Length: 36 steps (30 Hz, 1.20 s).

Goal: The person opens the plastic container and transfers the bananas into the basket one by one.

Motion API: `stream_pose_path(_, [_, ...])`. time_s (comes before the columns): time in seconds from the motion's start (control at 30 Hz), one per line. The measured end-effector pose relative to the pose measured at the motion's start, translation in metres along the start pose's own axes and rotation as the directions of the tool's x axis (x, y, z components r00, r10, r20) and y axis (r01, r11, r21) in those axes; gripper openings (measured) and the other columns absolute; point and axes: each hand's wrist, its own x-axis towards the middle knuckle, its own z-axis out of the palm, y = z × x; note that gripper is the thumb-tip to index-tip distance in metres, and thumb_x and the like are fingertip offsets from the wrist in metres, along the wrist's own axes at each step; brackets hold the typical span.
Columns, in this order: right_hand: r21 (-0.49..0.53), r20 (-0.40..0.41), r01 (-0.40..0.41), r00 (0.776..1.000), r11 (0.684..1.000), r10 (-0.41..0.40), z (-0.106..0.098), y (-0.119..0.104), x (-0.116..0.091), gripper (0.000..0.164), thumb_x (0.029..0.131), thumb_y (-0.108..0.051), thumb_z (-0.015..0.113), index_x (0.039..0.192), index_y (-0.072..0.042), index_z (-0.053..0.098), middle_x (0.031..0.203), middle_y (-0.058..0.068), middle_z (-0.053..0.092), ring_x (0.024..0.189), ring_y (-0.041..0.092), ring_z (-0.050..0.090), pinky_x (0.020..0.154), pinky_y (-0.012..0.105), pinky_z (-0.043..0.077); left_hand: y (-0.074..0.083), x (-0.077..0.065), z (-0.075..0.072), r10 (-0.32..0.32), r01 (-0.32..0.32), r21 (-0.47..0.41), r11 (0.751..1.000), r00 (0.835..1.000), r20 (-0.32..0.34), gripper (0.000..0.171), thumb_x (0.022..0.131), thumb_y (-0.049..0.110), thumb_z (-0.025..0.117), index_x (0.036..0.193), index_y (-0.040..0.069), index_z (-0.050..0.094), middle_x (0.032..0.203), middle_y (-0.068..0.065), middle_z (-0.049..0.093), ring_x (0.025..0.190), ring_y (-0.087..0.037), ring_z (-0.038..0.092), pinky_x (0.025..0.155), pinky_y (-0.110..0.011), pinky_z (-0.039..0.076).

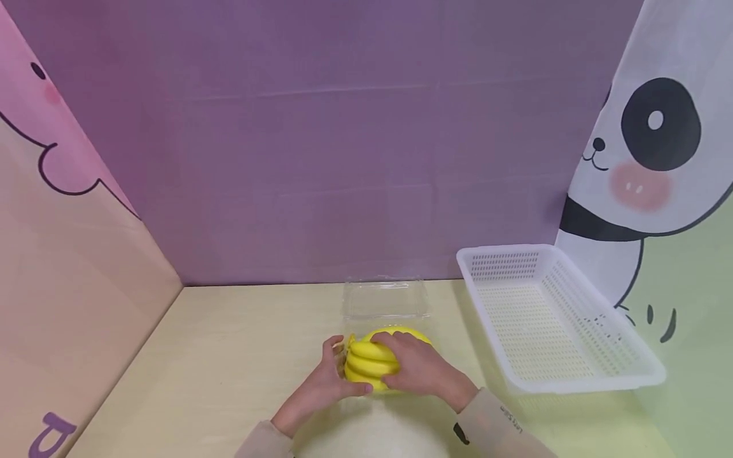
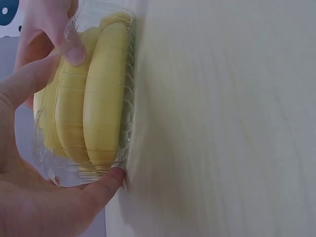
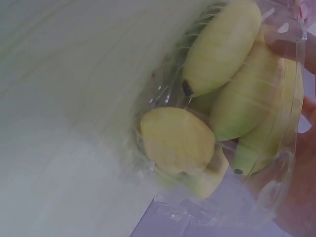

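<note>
A bunch of yellow bananas (image 1: 366, 367) lies in a clear plastic clamshell box (image 2: 129, 94) on the table. Its transparent lid (image 1: 386, 299) is folded back, away from me. My left hand (image 1: 329, 378) grips the box at its left end, thumb near the front lower corner. From above, my right hand (image 1: 420, 366) holds the bananas, its thumb in front of them, inside the front wall. The right wrist view shows the banana tips through the plastic, beside a rounded yellow piece (image 3: 177, 140) whose kind I cannot tell.
A white perforated plastic basket (image 1: 532, 331) stands to the right of the box. The pale wooden table (image 1: 229, 337) meets a purple back wall (image 1: 315, 159). Side panels with cartoon prints, one a panda (image 1: 647, 191), close in the left and right.
</note>
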Motion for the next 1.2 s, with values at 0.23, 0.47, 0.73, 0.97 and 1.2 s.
stream_pose_path(0.23, [0.018, -0.004, -0.008, 1.0, 1.0, 0.008, -0.001, 0.002, 0.001, 0.063, 0.077, -0.024, 0.076, 0.136, -0.024, 0.054, 0.107, -0.006, 0.061, 0.093, 0.013, 0.052, 0.069, 0.029, 0.043, 0.0, -0.001, -0.001, -0.011, 0.011, -0.004, 1.0, 1.0, -0.008, 0.115, 0.077, 0.017, 0.09, 0.155, 0.003, 0.007, 0.159, -0.033, 0.025, 0.143, -0.047, 0.036, 0.113, -0.06, 0.034])
stream_pose_path(0.47, [0.03, -0.027, -0.002, 1.0, 1.0, 0.002, -0.007, 0.003, 0.0, 0.064, 0.074, -0.023, 0.076, 0.135, -0.022, 0.055, 0.109, -0.005, 0.062, 0.09, 0.013, 0.052, 0.063, 0.029, 0.044, 0.001, 0.001, 0.0, -0.012, 0.012, -0.022, 1.0, 1.0, 0.01, 0.115, 0.078, 0.016, 0.089, 0.155, 0.003, 0.005, 0.159, -0.034, 0.021, 0.143, -0.051, 0.033, 0.112, -0.062, 0.033])
stream_pose_path(0.73, [0.075, -0.024, 0.009, 1.0, 0.997, -0.007, -0.017, 0.002, 0.001, 0.065, 0.076, -0.024, 0.076, 0.137, -0.019, 0.054, 0.11, -0.003, 0.063, 0.086, 0.013, 0.052, 0.063, 0.03, 0.045, 0.004, 0.0, 0.0, -0.021, 0.021, -0.005, 1.0, 1.0, 0.0, 0.114, 0.078, 0.018, 0.089, 0.155, 0.004, 0.006, 0.159, -0.034, 0.022, 0.14, -0.052, 0.038, 0.11, -0.064, 0.035])
stream_pose_path(0.97, [0.071, -0.03, 0.016, 0.999, 0.997, -0.013, -0.022, 0.003, 0.003, 0.064, 0.077, -0.026, 0.074, 0.138, -0.02, 0.054, 0.11, -0.004, 0.063, 0.086, 0.013, 0.053, 0.066, 0.032, 0.046, 0.002, 0.001, -0.001, -0.013, 0.013, 0.005, 1.0, 1.0, -0.004, 0.115, 0.078, 0.02, 0.09, 0.155, 0.003, 0.006, 0.158, -0.034, 0.026, 0.141, -0.05, 0.037, 0.11, -0.062, 0.036])
stream_pose_path(1.2, [0.073, -0.027, 0.017, 1.0, 0.997, -0.015, -0.028, 0.001, 0.003, 0.064, 0.077, -0.024, 0.075, 0.138, -0.02, 0.054, 0.11, -0.004, 0.063, 0.085, 0.012, 0.053, 0.066, 0.031, 0.046, 0.002, 0.001, -0.001, -0.016, 0.016, 0.002, 1.0, 1.0, 0.008, 0.116, 0.078, 0.02, 0.089, 0.155, 0.002, 0.005, 0.158, -0.035, 0.024, 0.142, -0.051, 0.035, 0.111, -0.062, 0.035])
